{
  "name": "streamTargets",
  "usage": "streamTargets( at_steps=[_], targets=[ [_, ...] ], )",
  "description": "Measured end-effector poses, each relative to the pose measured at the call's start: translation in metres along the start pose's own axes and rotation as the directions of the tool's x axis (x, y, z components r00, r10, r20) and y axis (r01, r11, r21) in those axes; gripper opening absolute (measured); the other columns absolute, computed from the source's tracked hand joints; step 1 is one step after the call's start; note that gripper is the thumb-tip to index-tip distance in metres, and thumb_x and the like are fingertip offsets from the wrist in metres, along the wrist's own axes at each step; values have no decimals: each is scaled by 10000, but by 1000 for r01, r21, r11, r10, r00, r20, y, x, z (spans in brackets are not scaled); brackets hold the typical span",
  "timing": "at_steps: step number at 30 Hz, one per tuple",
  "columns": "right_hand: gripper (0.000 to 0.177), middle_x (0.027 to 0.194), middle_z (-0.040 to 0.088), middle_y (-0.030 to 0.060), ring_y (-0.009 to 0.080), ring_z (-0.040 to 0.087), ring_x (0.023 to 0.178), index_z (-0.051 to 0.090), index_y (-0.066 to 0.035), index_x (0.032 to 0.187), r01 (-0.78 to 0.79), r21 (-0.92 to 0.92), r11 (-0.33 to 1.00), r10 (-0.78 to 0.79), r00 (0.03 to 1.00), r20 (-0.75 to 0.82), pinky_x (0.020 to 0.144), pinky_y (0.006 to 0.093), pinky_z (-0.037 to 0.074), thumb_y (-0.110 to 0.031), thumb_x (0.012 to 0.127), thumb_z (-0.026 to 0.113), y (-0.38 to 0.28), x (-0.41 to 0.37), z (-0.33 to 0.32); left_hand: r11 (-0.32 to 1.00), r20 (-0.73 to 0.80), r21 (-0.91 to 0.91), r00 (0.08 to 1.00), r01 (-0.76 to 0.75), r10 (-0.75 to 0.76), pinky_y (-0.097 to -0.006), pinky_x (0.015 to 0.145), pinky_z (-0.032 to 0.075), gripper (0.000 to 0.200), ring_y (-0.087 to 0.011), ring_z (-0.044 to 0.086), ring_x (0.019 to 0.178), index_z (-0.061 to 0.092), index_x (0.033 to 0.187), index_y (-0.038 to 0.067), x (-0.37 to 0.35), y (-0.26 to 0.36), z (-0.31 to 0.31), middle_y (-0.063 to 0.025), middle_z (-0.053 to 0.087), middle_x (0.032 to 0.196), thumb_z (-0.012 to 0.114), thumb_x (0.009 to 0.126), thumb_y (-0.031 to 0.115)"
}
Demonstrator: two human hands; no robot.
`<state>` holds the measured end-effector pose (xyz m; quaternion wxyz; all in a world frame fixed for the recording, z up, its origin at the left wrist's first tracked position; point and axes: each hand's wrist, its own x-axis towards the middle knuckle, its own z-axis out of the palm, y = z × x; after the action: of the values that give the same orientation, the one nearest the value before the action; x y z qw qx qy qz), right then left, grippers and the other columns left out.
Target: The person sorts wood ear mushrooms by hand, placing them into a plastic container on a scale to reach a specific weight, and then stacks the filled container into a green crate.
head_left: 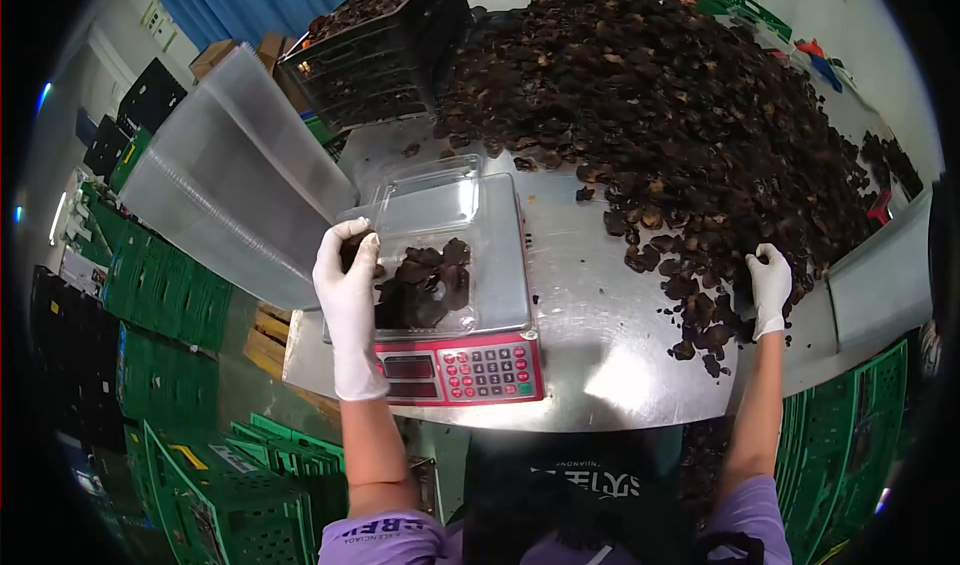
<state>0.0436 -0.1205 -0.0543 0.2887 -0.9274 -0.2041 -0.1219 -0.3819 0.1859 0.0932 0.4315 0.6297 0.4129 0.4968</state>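
packing workroom | steel table (pixel 575 275) | digital scale (pixel 505 275) | stacked green crates (pixel 165 285) | nested clear containers (pixel 215 190)

From my head, the one view looks forward and down, wide and near, taking in my left fingers (pixel 346 230), my right fingers (pixel 768 255), the bench (pixel 580 305) and the far-left blue curtain (pixel 255 5).

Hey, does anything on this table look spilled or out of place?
Slightly, yes: a few small dark crumbs lie on the bare metal table close beside the scale, apart from the main heap of dark pieces, so they look dropped. Nothing looks plainly damaged.
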Motion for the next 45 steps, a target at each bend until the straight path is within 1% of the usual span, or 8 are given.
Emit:
streamTargets(
  at_steps=[3, 6, 11, 18, 26, 33, 38, 45],
  targets=[
    [176, 801, 657, 83, 228, 594, 699, 624, -46, 885, -41, 49, 998, 42, 999, -5, 664, 310, 451, -150, 774, 713, -18, -6, -5, 971, 289, 234, 951, 38, -107, -253, 726, 486, 200, -105, 574, 787, 635, 1053, 7, 23, -29, -26, -24, 632, 922, 643, 876, 100],
    [92, 789, 571, -62, 24, 488, 755, 613, 5, 852, 6, 629, 777, -59, 996, 64, 645, 185, 385, -13, 794, 682, -75, -26, -17, 962, 440, 259, 897, -87, -37, -282, 902, 435, 247, -149, 573, 985, 638, 1106, -23, 22, -47, -36, -64, 660, 1009, 589, 920, 134],
    [91, 754, 594, -15, 34, 516, 630, 658, -9, 883, -286, 746, 601, -199, 851, 486, 566, 183, 404, -36, 796, 669, -238, -73, -72, 987, 233, 102, 967, -127, 100, -263, 924, 410, 258, -146, 562, 1018, 618, 1131, -41, 15, -42, -50, -68, 641, 1083, 526, 948, 116],
    [152, 802, 544, 69, 152, 578, 741, 629, -23, 887, 170, 902, 396, -760, 613, 218, 677, 275, 456, -64, 757, 695, -354, -116, -29, 940, 269, 261, 952, -219, 147, -337, 1041, 351, 284, -275, 495, 1212, 611, 1156, 2, 0, -47, -55, -157, 589, 1200, 551, 886, 65],
    [160, 820, 562, 76, 193, 607, 770, 635, -41, 882, 22, 921, 388, -713, 640, 286, 696, 297, 469, -111, 759, 711, -374, -136, 4, 617, 324, 686, 921, -386, 216, -470, 1051, 327, 252, -397, 398, 1282, 646, 729, 50, -24, -19, -62, -178, 604, 1186, 825, 635, 200],
    [169, 855, 566, 87, 208, 612, 785, 639, -40, 879, -146, 897, 418, -676, 610, 414, 711, 305, 475, -124, 758, 720, -381, -133, 3, 846, 251, 448, 949, -288, 190, -450, 1051, 327, 176, -363, 451, 1252, 596, 723, 41, -25, -14, -56, -154, 630, 1137, 763, 683, 81],
    [276, 980, 554, 86, 163, 605, 875, 615, 8, 1018, 133, 876, 464, -798, 491, 349, 722, 292, 504, -91, 785, 723, -377, -136, 4, 993, 20, -110, 999, 48, -46, -271, 840, 451, 137, -128, 584, 920, 558, 845, 41, -35, -22, -62, -74, 655, 990, 674, 808, -21],
    [347, 1156, 600, 169, 321, 571, 1087, 603, -7, 1141, 274, 902, 334, -784, 612, 105, 924, 371, 447, -237, 881, 599, -347, -122, -3, 993, -42, -90, 996, 73, -77, -176, 625, 396, 135, -37, 481, 659, 541, 858, 80, -94, 7, -10, 19, 550, 751, 622, 837, -27]
  ],
)
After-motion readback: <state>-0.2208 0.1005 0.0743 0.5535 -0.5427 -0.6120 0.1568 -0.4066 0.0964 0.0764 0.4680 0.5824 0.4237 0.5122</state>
